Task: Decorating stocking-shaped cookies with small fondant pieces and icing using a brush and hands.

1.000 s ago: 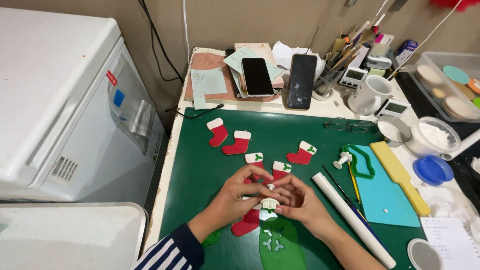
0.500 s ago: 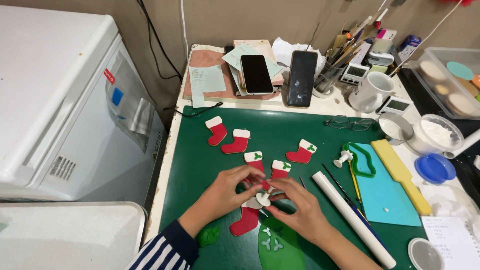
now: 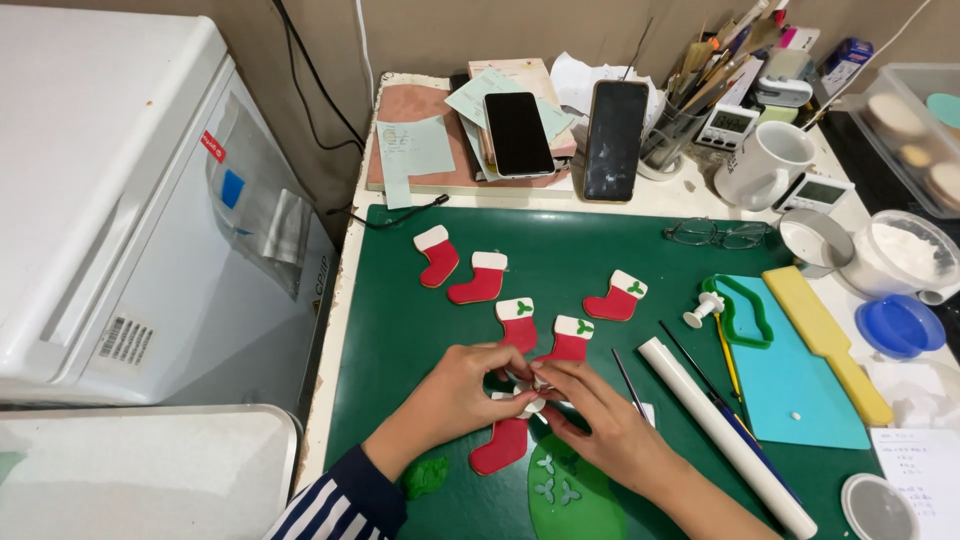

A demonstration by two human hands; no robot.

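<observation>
My left hand [image 3: 460, 392] and my right hand [image 3: 600, 420] meet over the white cuff of a red stocking-shaped cookie [image 3: 500, 447] on the green cutting mat [image 3: 600, 250]. Fingertips of both hands pinch a tiny piece at the cuff; what it is stays hidden under the fingers. Just beyond my fingers lie two finished stockings with green holly, one [image 3: 517, 322] to the left and another [image 3: 570, 338] to the right. Further back lie two plain stockings [image 3: 437, 255] [image 3: 480, 277] and a third decorated one [image 3: 615, 297].
A rolled green fondant sheet [image 3: 570, 500] with holly cut-outs lies near the front edge, a green lump [image 3: 425, 476] beside my sleeve. A white rolling pin [image 3: 725, 435], thin tools, a green stocking cutter [image 3: 740, 310], a turquoise mat [image 3: 790, 380] and a yellow smoother [image 3: 830, 340] lie right. Phones, a mug, bowls and glasses lie behind.
My hands have shifted slightly toward me and to the right, staying pinched together over the stocking's cuff. The cookies on the mat have not moved.
</observation>
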